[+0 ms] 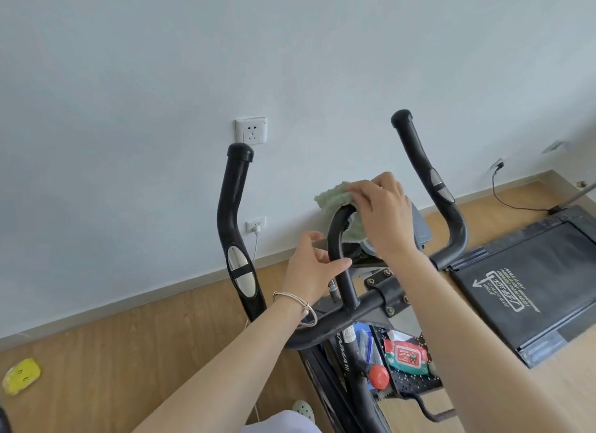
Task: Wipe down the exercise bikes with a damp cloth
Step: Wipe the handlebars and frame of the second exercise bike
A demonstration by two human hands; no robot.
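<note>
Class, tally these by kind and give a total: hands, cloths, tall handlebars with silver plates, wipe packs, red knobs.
Hands: 2, left hand, right hand
Cloths: 1, green cloth
Tall handlebars: 2, left handlebar, right handlebar
Wipe packs: 1, wipe pack
Red knobs: 1, red knob
Total: 7

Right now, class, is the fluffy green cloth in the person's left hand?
No, the right hand holds the fluffy green cloth on the curved black handlebar tube, while the left hand has no cloth.
</note>
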